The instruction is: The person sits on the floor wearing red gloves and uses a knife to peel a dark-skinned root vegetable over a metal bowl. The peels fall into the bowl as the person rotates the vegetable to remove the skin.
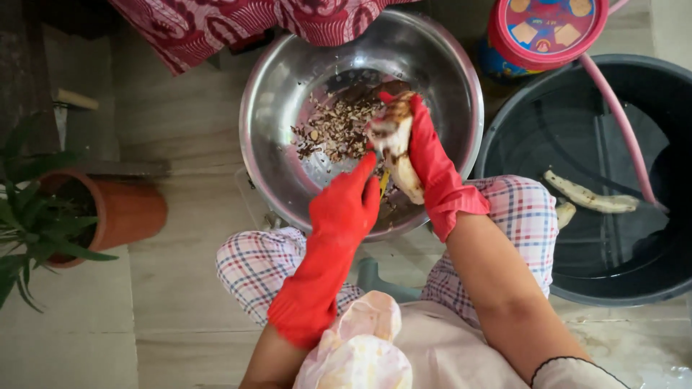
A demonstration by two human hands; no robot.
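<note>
Two red-gloved hands work over the steel bowl [288, 79], near its rim closest to the person. The right hand [425, 151] is closed around a pale, partly peeled root [398, 148]; the left hand [346, 205] pinches a small yellow-handled tool [384, 180] against it. The root looks firm, wet and likely slippery; gripping mid-length seems surest.
</note>
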